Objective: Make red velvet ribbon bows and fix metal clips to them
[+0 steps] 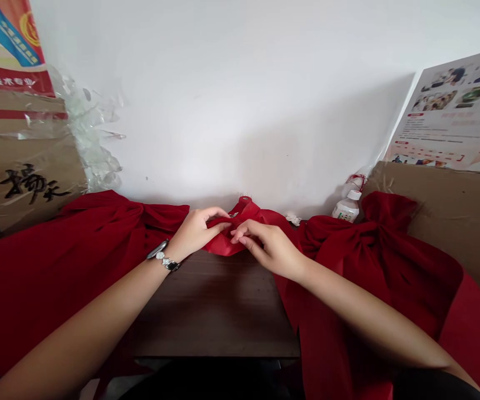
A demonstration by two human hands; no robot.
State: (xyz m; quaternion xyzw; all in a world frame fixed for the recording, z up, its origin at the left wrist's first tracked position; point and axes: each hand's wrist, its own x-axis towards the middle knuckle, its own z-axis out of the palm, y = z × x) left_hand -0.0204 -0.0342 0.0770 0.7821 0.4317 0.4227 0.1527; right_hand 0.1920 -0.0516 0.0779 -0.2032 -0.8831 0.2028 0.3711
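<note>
Head view, both hands at the far edge of the desk (210, 311), around mid-width. Left hand (196, 233) half closed, fingers curled over a fold of red cloth (223, 243), thumb on top, has hold of it. Right hand (271, 249) also half closed, fingertips (236, 235) pinching same fold from the other side. Hands almost touching, fold between them, its peak up just in front of the white wall (231, 100). Small glint in the fold, too small to tell. Cloth runs both ways along the far edge into a left bunch (98, 222) and a right bunch (373, 239), both gathered tight, spilling over the desk's side edges. Silver wristwatch (163, 258) on left wrist. Past left bunch: left cardboard sheet (19, 166) with black brush characters, crumpled plastic wrap (92, 133) beside it, left poster (10, 44) above. Past right bunch: plastic bottle (347, 208) with white cap, right cardboard sheet (440, 211), right poster (448, 116) above it
</note>
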